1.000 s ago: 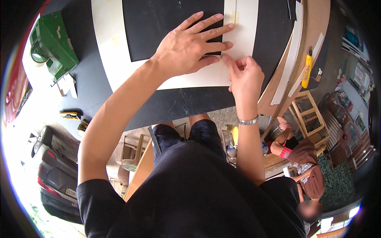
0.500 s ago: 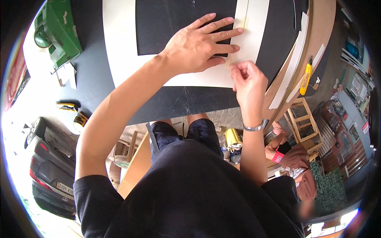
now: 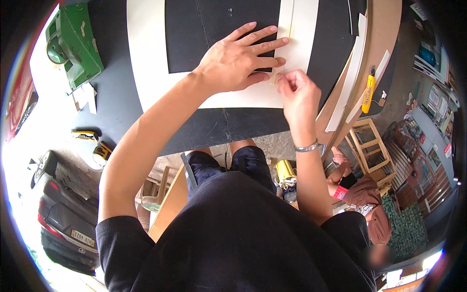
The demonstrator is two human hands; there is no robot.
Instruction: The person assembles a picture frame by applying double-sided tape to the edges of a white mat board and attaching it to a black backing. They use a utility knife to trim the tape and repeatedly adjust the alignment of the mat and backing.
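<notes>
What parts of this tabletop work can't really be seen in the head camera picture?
- White board: its top is cut off by the picture's upper edge.
- Pale tape strip: its lower stretch hides under the left hand.
- Right hand: its fingertips curl at the strip's end; whether they pinch it is too small to tell.
- Table's near underside: hidden by the person's body.

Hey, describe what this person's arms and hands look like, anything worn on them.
Both forearms are bare. The left hand wears nothing: no glove, ring or watch shows. The right hand is also ungloved, with a thin silver bracelet around the wrist. Short black sleeves of a black T-shirt end at the upper arms.
</notes>
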